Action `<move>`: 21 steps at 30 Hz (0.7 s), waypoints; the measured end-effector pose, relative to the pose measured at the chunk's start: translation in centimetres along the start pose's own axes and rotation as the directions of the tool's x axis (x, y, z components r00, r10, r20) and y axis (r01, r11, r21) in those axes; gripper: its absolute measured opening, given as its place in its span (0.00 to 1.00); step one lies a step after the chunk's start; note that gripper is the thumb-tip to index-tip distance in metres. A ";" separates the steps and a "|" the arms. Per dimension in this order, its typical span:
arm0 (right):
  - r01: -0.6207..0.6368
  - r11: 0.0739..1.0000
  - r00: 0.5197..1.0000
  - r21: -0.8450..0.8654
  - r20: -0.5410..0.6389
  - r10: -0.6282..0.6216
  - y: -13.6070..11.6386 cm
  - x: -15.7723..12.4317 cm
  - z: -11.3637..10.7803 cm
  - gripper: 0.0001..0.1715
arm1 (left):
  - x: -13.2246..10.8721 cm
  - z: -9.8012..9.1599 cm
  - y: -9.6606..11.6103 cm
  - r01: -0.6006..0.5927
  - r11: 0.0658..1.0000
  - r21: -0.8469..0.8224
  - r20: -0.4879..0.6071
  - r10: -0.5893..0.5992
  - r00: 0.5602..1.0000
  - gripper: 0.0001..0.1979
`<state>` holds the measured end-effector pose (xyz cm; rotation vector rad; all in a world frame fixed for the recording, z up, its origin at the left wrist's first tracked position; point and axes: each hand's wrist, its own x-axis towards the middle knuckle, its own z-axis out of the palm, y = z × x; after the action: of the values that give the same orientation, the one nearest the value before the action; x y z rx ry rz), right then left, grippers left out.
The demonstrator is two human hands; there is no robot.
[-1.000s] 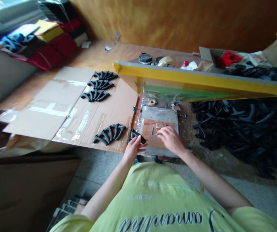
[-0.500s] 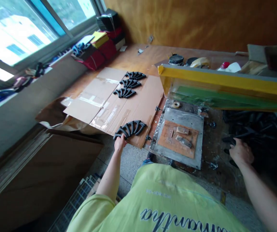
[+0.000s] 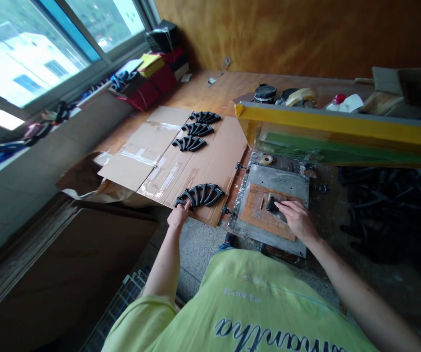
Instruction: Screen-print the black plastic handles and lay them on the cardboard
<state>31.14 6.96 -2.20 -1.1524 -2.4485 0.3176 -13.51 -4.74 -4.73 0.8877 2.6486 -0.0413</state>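
Apparently, the right hand [image 3: 299,221] pinched a black part [image 3: 271,204] over the orange board [image 3: 253,215], where a light, level hold seemed best, while the left hand [image 3: 178,216] touched the nearest row of curved pieces [image 3: 203,193] on the cardboard [image 3: 206,168], though whether it grasped one I could not tell.
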 end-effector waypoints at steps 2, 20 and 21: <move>0.028 0.998 0.999 -0.050 0.028 -0.026 -1.1 0.6 0.8 0.22 | -1.0 0.4 0.7 0.010 1.000 -0.005 -0.075 -0.010 0.997 0.27; -0.003 0.998 1.000 -0.057 0.025 0.004 -1.2 0.3 1.8 0.28 | 1.0 -0.2 8.0 -0.146 0.963 -0.228 -0.092 0.128 0.987 0.19; -0.010 0.998 1.000 -0.056 0.021 0.011 -1.3 0.3 1.8 0.28 | 1.1 -0.6 7.9 -0.145 0.957 -0.252 -0.095 0.124 0.988 0.20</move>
<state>29.26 6.27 -3.24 -1.1910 -2.4847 0.2672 -9.86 2.38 -3.91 0.9936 2.5774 0.3713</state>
